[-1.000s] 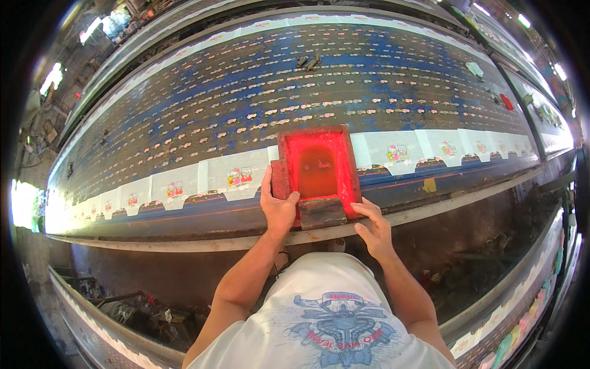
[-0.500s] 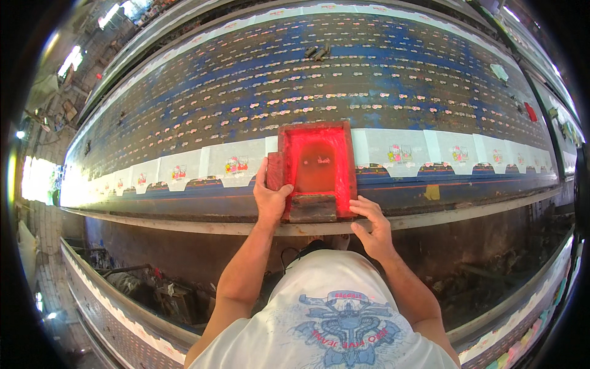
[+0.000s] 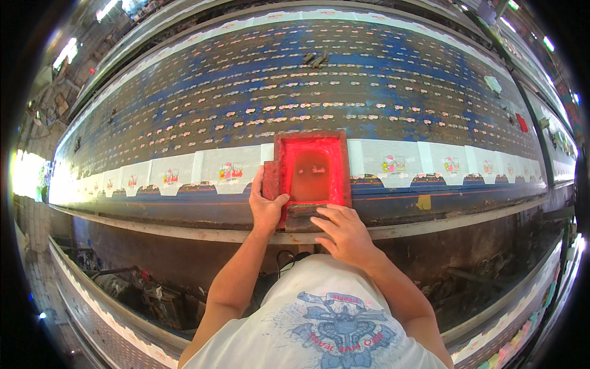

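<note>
A silk-screen printing frame (image 3: pixel 348 166) with red-stained wooden sides lies at the near edge of the long table. Red ink coats its inside, around a darker rounded patch of mesh. My left hand (image 3: pixel 267 212) is closed on its left side, thumb on the rim and fingers along a red wooden block (image 3: pixel 271 178) attached there. At the frame's near end rests a dark squeegee (image 3: pixel 301 213). My right hand (image 3: pixel 345 232) is at the squeegee's right end, fingers spread and apparently not gripping it. The frame hides the cloth beneath.
White cloth pieces (image 3: pixel 442 161) with small pink cartoon prints run in a row to both sides. Small dark blocks (image 3: pixel 315 59) and a red item (image 3: pixel 522 123) sit farther back on the table (image 3: pixel 246 92). A yellowish patch (image 3: pixel 424 202) lies near the front edge.
My right hand has moved left from the frame's lower right corner to the squeegee. My left hand keeps its hold. The whole view has shifted slightly.
</note>
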The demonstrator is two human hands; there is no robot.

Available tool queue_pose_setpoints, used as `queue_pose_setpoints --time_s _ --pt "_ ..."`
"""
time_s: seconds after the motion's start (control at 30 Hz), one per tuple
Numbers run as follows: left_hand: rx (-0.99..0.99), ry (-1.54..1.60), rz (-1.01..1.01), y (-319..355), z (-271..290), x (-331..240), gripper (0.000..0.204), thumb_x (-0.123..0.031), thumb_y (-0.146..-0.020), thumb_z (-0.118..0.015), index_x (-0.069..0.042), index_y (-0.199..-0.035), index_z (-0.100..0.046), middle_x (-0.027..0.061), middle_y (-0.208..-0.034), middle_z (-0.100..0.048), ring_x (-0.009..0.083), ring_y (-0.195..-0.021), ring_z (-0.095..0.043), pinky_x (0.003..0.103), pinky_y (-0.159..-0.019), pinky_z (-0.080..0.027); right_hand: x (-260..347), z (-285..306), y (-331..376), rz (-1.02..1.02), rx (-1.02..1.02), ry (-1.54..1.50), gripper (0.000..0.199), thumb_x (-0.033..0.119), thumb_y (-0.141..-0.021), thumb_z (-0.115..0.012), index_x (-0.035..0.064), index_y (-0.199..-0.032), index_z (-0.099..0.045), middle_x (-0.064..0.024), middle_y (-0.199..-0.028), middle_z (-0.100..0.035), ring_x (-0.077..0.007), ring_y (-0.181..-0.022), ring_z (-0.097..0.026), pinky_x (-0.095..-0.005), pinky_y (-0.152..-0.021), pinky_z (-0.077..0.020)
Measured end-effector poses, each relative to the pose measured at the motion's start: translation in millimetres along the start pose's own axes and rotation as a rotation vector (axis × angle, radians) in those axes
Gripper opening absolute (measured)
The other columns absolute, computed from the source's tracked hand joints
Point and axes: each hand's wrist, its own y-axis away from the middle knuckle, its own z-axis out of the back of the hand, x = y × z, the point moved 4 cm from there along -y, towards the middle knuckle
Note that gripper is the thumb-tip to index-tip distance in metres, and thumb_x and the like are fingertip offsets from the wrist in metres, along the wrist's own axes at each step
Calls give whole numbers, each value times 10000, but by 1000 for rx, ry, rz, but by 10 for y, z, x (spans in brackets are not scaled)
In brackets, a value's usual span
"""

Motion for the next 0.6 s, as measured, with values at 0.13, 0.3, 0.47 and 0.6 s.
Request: queue_pose_setpoints --time_s 0.13,0.3,0.47,0.6 --pt "-8 -42 -35 10 -8 -12 1056 114 -789 -861 39 -1743 -415 185 -1642 -594 254 -1471 -615 397 -1249 -504 10 -228 -205 43 163 219 456 152 -935 -847 77 -1378 -764 -134 -1355 -745 -358 -1299 -675 -502 -1090 -537" --pt "11 53 -7 27 -16 8 1016 51 -826 -892 53 -1730 -429 209 -1669 -586 271 -1514 -593 406 -1289 -458 -185 -175 -433 65 319 240 391 68 -943 -691 61 -1327 -764 -159 -1167 -773 -331 -1143 -719 -493 -988 -550" --pt "18 85 -46 10 7 46 837 3 -971 -821 56 -1720 -452 208 -1676 -591 246 -1518 -586 393 -1285 -457 -581 -22 -960 -41 386 130 401 -14 -936 -705 32 -1331 -756 -186 -1220 -789 -394 -1192 -717 -501 -1062 -549" --pt "26 196 -64 -13 -5 111 706 -12 -1082 -731 48 -1729 -453 189 -1667 -597 229 -1492 -600 385 -1270 -470 -1005 -76 -1316 -17 158 187 438 -45 -907 -678 39 -1328 -767 -169 -1235 -786 -408 -1171 -710 -531 -1059 -546"
